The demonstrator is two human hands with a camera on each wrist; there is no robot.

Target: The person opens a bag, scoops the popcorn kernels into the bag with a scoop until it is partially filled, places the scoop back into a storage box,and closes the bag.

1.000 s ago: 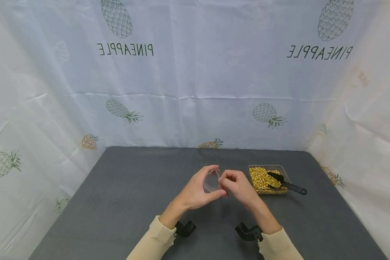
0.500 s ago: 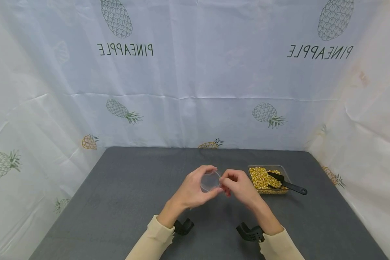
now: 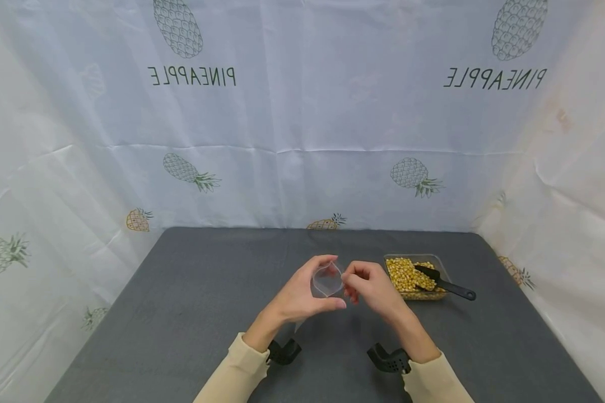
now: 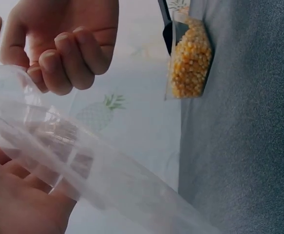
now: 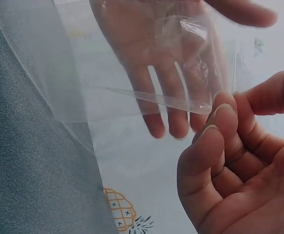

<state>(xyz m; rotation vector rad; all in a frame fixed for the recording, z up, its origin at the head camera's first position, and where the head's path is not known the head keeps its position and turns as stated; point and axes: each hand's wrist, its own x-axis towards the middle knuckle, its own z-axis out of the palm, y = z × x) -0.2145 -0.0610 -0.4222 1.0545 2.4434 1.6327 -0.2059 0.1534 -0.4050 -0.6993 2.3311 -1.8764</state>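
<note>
A clear plastic bag [image 3: 327, 280] is up off the table, its mouth spread into a rounded opening. My left hand [image 3: 302, 294] curves around the bag's left side in the head view, thumb apart from the fingers. Seen in the right wrist view, the straight fingers of that left hand [image 5: 156, 63] lie behind the film of the bag [image 5: 71, 73]. My right hand [image 3: 372, 286] pinches the bag's right edge between thumb and fingertips, the other fingers curled. In the left wrist view, the bag [image 4: 117, 180] stretches down past the left palm.
To the right stands a clear rectangular container [image 3: 440, 261] of yellow corn kernels [image 3: 402, 274]. A black scoop [image 3: 454, 289] rests in the corn, its handle sticking out over the rim. Pineapple-print cloth [image 3: 302, 112] surrounds the grey table [image 3: 222, 302].
The bag's mouth has spread from a narrower shape to a rounder one. My left hand has shifted slightly left, and its thumb has straightened. The right hand keeps pinching the edge, almost still.
</note>
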